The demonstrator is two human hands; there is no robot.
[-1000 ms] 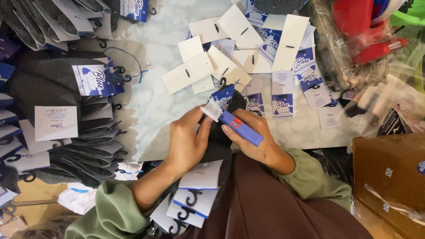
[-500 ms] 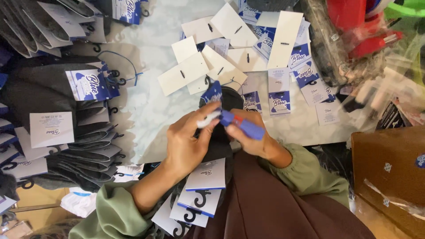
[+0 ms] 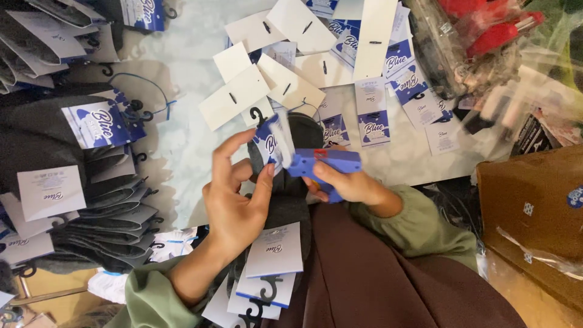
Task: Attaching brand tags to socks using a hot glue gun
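— Left hand [image 3: 237, 206]?
— Half open: forefinger raised behind the blue-and-white header card [image 3: 270, 143], thumb pressed to its near side, so pinching it. Other fingers loosely curled below.
— And the right hand [image 3: 355, 185]?
— Closed around the grip of the blue tagging gun [image 3: 322, 164]. Cannot tell whether the trigger is squeezed.
— Changed since a second ago?
— Yes. Gun then slanted, nose up and to the left; now swung level, nose touching the card's edge. Card lifted and turned more upright between finger and thumb. Left fingers spread wider than before.
— Meaning for the work in hand?
— Probably at the fastening point itself: card and gun brought together, not apart as before. Judged from position only.
— Where is the sock?
— Dark grey sock [image 3: 297, 200] directly under card and gun, draped between both hands over the lap, top end folded inside the card.
— Around that?
— Stack of spare hook cards [image 3: 273, 255] on the lap just below the left wrist. Loose white cards [image 3: 243, 97] on the pale table [image 3: 182, 146] beyond. Pile of carded socks [image 3: 91, 182] well to the left. Brown cardboard box [image 3: 534, 206] off to the right.
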